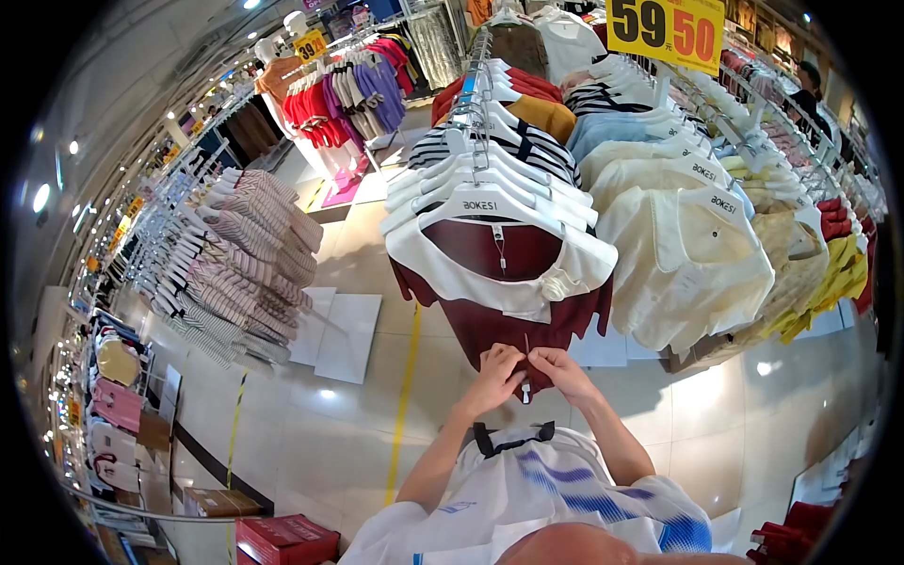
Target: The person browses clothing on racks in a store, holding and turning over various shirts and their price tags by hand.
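The left hand (502, 369) and the right hand (556, 369) meet just ahead of the body, side by side with only a narrow gap between them, fingers drawn together in a pinch; both appear to have hold of the bottom of a dark red garment (478, 325). A small white piece (526, 392) hangs at six o'clock from the gap; whether it is a tag or a fastener is too small to tell. The garment rises away from the hands toward twelve o'clock, its long axis running nearly straight from six to twelve, so neither hand is clearly nearer. The left forearm comes in from seven o'clock, the right from five, both angled inward with the backs of the hands largely upward. Farther along twelve, a white collar (497, 299) with a flower trim (556, 286) tops the garment, beneath a white hanger (473, 200) on the rack. Toward two o'clock hang cream garments (680, 247); at ten, well apart, striped garments (259, 221); at eight, a red box (287, 539); and at one, high up, a yellow price sign (665, 36).
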Motion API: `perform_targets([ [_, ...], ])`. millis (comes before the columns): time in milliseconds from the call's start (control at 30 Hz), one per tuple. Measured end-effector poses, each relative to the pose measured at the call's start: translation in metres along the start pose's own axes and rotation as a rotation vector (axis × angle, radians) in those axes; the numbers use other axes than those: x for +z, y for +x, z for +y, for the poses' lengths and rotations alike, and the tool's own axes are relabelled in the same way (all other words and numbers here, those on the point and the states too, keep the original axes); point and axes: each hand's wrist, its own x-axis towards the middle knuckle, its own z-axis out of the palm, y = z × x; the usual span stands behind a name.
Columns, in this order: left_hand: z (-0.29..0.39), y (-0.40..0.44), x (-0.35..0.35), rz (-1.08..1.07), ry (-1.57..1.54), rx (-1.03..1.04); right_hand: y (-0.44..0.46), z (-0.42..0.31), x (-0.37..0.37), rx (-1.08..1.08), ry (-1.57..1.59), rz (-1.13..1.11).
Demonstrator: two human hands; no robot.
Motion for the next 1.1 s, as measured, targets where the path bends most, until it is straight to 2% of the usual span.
perform_targets([
  [133,-0.004,0.001,0.001,0.093,-0.184,-0.138,0.002,0.007,-0.008,-0.036,-0.055,-0.049],
  [233,-0.007,0.004,-0.011,0.082,-0.278,-0.140,-0.001,0.005,-0.012,0.018,-0.058,-0.036],
  [300,-0.004,0.004,-0.020,0.080,-0.338,-0.154,0.001,0.014,-0.025,-0.057,-0.239,-0.124],
  [367,-0.003,0.003,-0.026,0.046,-0.530,-0.370,0.003,0.029,-0.044,-0.038,-0.294,-0.102],
  [433,0.000,0.005,-0.033,0.088,-0.563,-0.320,0.003,0.036,-0.056,-0.014,-0.347,-0.078],
  [533,-0.003,0.008,-0.041,0.229,-0.697,-0.390,0.005,0.044,-0.071,-0.037,-0.400,0.042],
  [600,-0.002,0.012,-0.051,0.257,-0.727,-0.413,0.006,0.052,-0.077,-0.091,-0.281,0.094],
  [767,-0.006,0.024,-0.073,0.443,-0.802,-0.435,0.002,0.048,-0.077,-0.067,-0.131,0.155],
  [867,-0.009,0.030,-0.083,0.502,-0.847,-0.430,0.002,0.042,-0.072,-0.005,0.258,0.146],
  [967,-0.012,0.035,-0.091,0.541,-0.930,-0.488,0.000,0.013,-0.059,0.066,0.418,0.155],
  [1000,-0.013,0.036,-0.094,0.560,-0.996,-0.505,0.004,0.022,-0.069,0.040,0.398,0.072],
  [1100,-0.015,0.039,-0.105,0.633,-1.150,-0.547,0.006,0.017,-0.072,0.034,0.329,0.029],
])
